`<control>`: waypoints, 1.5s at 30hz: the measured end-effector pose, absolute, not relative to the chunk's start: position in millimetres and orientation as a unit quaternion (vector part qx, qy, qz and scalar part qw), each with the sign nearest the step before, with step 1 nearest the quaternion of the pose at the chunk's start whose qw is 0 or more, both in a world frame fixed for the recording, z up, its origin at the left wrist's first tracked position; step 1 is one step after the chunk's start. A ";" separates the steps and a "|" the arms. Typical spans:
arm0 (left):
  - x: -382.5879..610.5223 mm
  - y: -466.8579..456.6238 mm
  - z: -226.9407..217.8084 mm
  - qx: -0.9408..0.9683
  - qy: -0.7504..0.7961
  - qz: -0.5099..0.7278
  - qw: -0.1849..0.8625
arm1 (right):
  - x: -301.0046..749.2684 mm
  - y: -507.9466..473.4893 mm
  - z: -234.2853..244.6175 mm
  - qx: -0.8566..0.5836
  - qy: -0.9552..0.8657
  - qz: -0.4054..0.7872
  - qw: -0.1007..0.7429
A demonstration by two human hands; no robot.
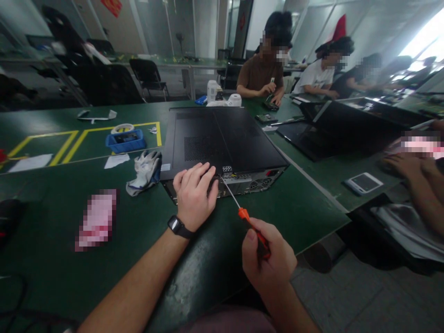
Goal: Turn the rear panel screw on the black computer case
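Note:
A black desktop computer case (215, 134) lies flat on the green table, its back panel turned toward me. My left hand (194, 196) rests on the near top edge, fingers extended over it and the thumb near the back panel. Wrapped around the orange-and-black handle of a screwdriver (244, 214), my right hand (272, 256) is in front of the case. The screwdriver's thin shaft points up and left, and its tip is at the panel's upper edge, just right of my left fingers. Whether a screw sits under the tip is too small to tell.
Left of the case lie grey-white gloves (144, 170), a blue tray (125, 141) and a blurred pink item (97, 219). A phone (362, 183) and black panels (347, 122) are at right. Co-workers (260, 74) sit across the table; another person's arm (419, 171) reaches in at right.

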State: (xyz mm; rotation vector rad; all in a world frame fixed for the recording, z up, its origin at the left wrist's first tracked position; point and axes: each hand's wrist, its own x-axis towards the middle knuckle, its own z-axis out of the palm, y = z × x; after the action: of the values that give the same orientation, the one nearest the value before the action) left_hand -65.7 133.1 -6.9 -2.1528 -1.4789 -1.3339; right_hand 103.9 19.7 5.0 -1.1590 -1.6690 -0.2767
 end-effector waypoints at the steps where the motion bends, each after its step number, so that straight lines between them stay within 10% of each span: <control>1: -65.7 133.1 -6.9 -0.730 -0.500 -0.453 0.109 | 104.2 19.4 4.4 -0.486 -0.694 -0.119 0.517; 45: -65.9 134.5 -7.3 -0.730 -0.489 -0.459 0.133 | 104.8 16.8 -1.7 -0.492 -0.673 -0.036 0.551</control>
State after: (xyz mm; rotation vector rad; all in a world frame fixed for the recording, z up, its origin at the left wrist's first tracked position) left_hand -65.9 134.5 -7.3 -2.1163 -1.4194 -1.3309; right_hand 104.8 16.8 -1.7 -1.1639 -1.5930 -0.0859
